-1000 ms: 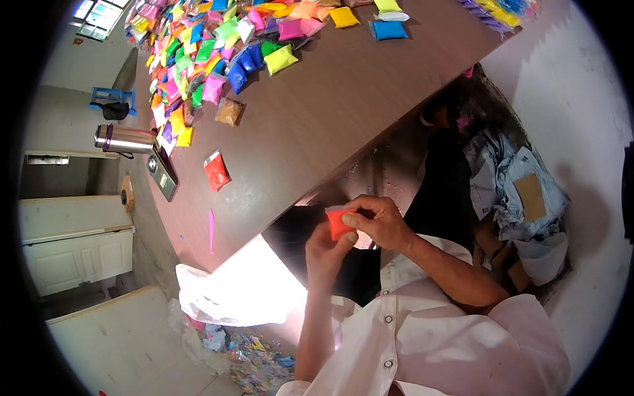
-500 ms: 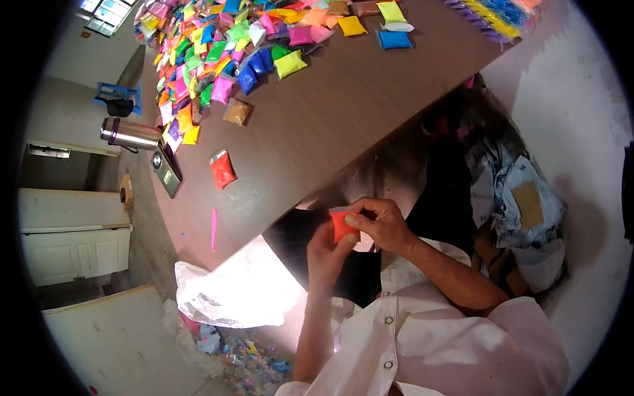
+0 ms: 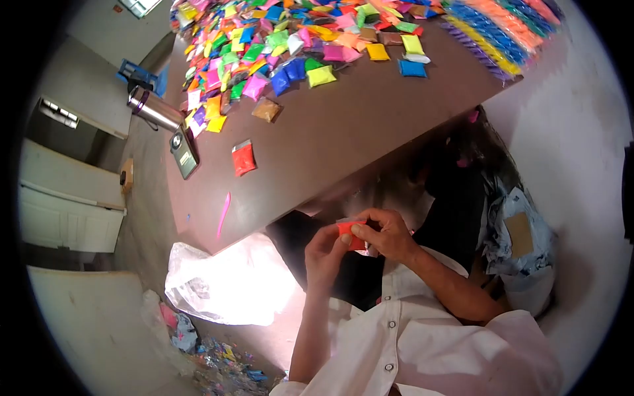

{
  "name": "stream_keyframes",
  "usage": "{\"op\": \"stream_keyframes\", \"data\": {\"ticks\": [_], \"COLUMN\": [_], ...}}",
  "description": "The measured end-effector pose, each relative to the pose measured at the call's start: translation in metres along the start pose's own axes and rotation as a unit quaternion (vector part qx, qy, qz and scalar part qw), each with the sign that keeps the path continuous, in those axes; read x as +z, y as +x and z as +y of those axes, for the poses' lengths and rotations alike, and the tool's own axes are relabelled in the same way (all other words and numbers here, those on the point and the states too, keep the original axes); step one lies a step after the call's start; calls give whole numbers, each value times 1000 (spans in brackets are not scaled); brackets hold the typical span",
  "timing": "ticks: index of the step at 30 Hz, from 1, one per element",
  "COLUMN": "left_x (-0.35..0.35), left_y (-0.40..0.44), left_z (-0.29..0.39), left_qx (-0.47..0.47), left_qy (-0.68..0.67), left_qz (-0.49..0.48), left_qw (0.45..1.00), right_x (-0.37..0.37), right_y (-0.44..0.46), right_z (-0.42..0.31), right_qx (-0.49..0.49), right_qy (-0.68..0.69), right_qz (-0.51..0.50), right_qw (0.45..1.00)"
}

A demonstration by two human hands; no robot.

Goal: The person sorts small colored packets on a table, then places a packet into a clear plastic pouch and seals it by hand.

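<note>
A small red packet [image 3: 350, 228] with a clear top edge is held between both hands above my lap, just off the table's edge. My left hand [image 3: 325, 252] pinches its left side with thumb and fingers. From the right, my right hand [image 3: 386, 236] grips it, thumb across its front. On the brown table [image 3: 317, 145] lie another red packet [image 3: 244, 158], a brown packet [image 3: 266, 109] and a pink stick [image 3: 224, 214]. A large heap of coloured packets [image 3: 277, 43] covers the far left part of the table.
A steel flask [image 3: 154, 108] and a dark device [image 3: 183, 154] sit at the table's left edge. Bundled coloured strips [image 3: 492, 36] lie at the far right corner. A clear plastic bag [image 3: 191, 280] hangs below the near corner. Grey bags [image 3: 522, 231] lie on the floor at right.
The view has tilted and shifted, so the table sits lower and further right. Both hands still grip the red packet, whose upper edge has tipped slightly.
</note>
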State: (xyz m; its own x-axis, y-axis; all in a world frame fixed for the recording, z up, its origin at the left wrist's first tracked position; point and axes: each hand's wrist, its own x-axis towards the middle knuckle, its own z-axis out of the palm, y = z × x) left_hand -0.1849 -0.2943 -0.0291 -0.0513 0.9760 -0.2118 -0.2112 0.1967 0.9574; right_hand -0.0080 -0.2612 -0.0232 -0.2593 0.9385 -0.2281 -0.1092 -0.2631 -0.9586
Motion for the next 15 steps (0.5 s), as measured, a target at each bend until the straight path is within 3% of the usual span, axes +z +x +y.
{"op": "stream_keyframes", "data": {"ticks": [4,6,13,15], "left_x": [-12,-17,-30,-35], "left_y": [-4,-5,-7,-7], "left_z": [-5,-4,5,1], "left_qx": [0,-4,-8,-20], "left_qy": [24,28,2,-3], "left_qz": [20,31,98,120], "left_qw": [1000,999,995,993], "right_x": [6,12,31,33], "right_y": [-2,2,19,27], "right_z": [2,7,12,22], "right_qx": [6,-39,-16,-52], "right_qy": [-46,-65,-43,-43], "right_qz": [-39,-32,-65,-77], "right_qw": [998,997,997,995]}}
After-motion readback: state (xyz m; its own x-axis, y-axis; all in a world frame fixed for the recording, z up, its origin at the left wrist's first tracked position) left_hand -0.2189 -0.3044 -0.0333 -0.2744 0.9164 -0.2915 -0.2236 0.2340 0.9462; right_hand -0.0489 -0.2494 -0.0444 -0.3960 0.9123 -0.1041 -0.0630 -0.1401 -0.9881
